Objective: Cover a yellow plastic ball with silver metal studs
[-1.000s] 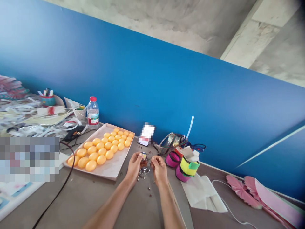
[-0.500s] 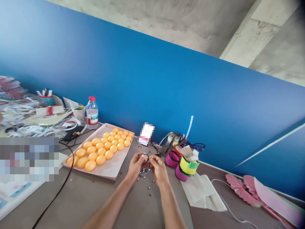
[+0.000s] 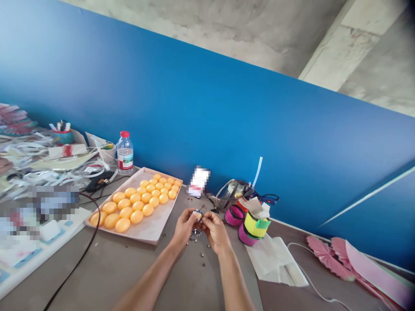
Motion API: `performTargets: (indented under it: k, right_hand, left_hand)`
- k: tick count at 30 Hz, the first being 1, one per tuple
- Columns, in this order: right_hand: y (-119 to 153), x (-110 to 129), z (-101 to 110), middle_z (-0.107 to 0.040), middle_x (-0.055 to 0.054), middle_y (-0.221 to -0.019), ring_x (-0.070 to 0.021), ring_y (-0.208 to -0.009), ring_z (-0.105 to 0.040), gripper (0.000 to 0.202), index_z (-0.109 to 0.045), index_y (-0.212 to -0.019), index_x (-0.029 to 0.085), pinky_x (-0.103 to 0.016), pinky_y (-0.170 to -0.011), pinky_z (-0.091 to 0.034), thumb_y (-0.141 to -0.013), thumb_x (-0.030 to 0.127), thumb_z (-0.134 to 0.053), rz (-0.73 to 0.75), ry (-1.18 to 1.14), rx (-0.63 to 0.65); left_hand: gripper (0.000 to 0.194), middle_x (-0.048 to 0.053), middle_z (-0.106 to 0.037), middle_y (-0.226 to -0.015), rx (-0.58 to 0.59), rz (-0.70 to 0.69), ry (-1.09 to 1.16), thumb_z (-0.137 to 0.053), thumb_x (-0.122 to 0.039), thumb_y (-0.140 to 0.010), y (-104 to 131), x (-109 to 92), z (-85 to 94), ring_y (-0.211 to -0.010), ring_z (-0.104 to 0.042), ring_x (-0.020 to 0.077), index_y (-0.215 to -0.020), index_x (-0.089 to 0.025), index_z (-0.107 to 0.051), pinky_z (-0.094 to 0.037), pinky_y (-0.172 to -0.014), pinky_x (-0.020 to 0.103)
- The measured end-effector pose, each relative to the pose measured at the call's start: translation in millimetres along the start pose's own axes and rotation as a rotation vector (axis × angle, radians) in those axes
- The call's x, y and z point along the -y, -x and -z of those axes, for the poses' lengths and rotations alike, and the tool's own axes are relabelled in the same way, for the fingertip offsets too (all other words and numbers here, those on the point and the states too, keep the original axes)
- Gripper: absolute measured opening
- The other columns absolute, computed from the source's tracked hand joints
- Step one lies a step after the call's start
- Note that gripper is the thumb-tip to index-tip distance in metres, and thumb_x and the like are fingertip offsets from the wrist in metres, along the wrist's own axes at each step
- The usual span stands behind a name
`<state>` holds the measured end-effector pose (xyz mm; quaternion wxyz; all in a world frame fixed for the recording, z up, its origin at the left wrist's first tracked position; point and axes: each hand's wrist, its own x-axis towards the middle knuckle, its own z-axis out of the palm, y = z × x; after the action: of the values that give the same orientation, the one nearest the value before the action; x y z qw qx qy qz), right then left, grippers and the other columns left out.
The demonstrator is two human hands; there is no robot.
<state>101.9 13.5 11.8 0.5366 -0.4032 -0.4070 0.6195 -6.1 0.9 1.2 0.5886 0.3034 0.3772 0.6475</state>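
Note:
Near the middle of the table, my left hand (image 3: 184, 226) is closed on a small shiny round object (image 3: 198, 214) with blue and yellowish parts. My right hand (image 3: 214, 229) pinches at the right side of that object; anything between its fingertips is too small to make out. Below the hands lies a little pile of shiny metal pieces (image 3: 195, 233), partly hidden by the fingers. Several loose pieces (image 3: 202, 255) are scattered nearer to me, between my forearms.
Left stands a tray (image 3: 152, 235) of orange balls (image 3: 126, 212), with a bottle (image 3: 125, 155) behind. A phone (image 3: 198, 180) leans on the blue partition (image 3: 207, 108). Right are magenta and yellow rolls (image 3: 256, 225), white sheets (image 3: 279, 263) and pink paper (image 3: 330, 259). A dark cable crosses the left.
My right fingers have come slightly closer to the round object in my left hand. At the far left, a person's hand shows more, and the blurred item below it has shifted.

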Motion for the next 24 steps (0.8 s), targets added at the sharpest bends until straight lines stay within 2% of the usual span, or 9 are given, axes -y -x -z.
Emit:
performTargets:
  k: [4, 12, 16, 20, 22, 24]
  right_hand:
    - [-0.7, -3.6, -1.7, -0.045, 0.008, -0.048, -0.0091, -0.044, -0.041, 0.018, -0.049, -0.063, 0.021, -0.024, -0.05, -0.037, -0.059, 0.026, -0.065, 0.011, 0.017, 0.011]
    - [-0.4, -4.3, -3.8, -0.045, 0.009, -0.048, -0.0091, -0.045, -0.041, 0.02, -0.047, -0.062, 0.021, -0.024, -0.051, -0.036, -0.059, 0.028, -0.066, -0.004, 0.046, -0.01]
    - [0.2, -5.1, -7.2, -0.045, 0.009, -0.048, -0.0086, -0.044, -0.039, 0.023, -0.047, -0.061, 0.021, -0.023, -0.049, -0.035, -0.057, 0.029, -0.069, 0.001, 0.048, -0.037]
    - [-1.5, -3.8, -0.4, -0.043, 0.009, -0.05, -0.0082, -0.044, -0.038, 0.023, -0.048, -0.065, 0.021, -0.024, -0.051, -0.037, -0.062, 0.035, -0.067, -0.045, -0.045, 0.043]
    - [-4.3, -3.9, 7.5, -0.046, 0.007, -0.054, -0.0092, -0.046, -0.041, 0.02, -0.053, -0.072, 0.021, -0.024, -0.052, -0.038, -0.067, 0.038, -0.062, -0.029, 0.032, 0.034]
    - [-6.8, -5.7, 15.0, -0.052, 0.004, -0.06, -0.0113, -0.05, -0.046, 0.018, -0.058, -0.081, 0.021, -0.025, -0.054, -0.039, -0.07, 0.035, -0.057, 0.033, 0.316, -0.041]
  left_hand:
    - [0.036, 0.001, -0.06, -0.068, -0.018, -0.031, -0.06, -0.064, -0.043, -0.064, 0.9, -2.4, 1.2, -0.056, -0.057, 0.013, -0.086, -0.015, -0.059, -0.048, -0.054, 0.026]
    - [0.032, 0.001, -0.061, -0.07, -0.046, -0.108, -0.201, -0.064, -0.039, -0.065, 2.7, -3.7, 2.6, -0.06, -0.057, 0.0134, -0.086, -0.015, -0.059, -0.047, -0.055, 0.024]
    - [0.034, 0.001, -0.06, -0.07, -0.026, -0.088, -0.166, -0.065, -0.039, -0.065, 3.1, 0.1, 2.5, -0.058, -0.057, 0.0136, -0.087, -0.015, -0.057, -0.047, -0.053, 0.025]
    - [0.034, 0.0, -0.058, -0.066, 0.008, -0.016, -0.001, -0.064, -0.043, -0.067, 1.4, 2.4, 1.8, -0.054, -0.055, 0.012, -0.083, -0.014, -0.057, -0.047, -0.053, 0.025]
    - [0.035, 0.0, -0.059, -0.067, 0.018, 0.015, 0.099, -0.065, -0.045, -0.067, -0.2, 1.9, 1.9, -0.054, -0.056, 0.0117, -0.083, -0.015, -0.056, -0.046, -0.054, 0.025]
    - [0.036, -0.001, -0.059, -0.069, 0.004, 0.033, 0.167, -0.066, -0.045, -0.065, -1.9, 0.7, 2.3, -0.054, -0.057, 0.0115, -0.084, -0.015, -0.056, -0.046, -0.053, 0.024]
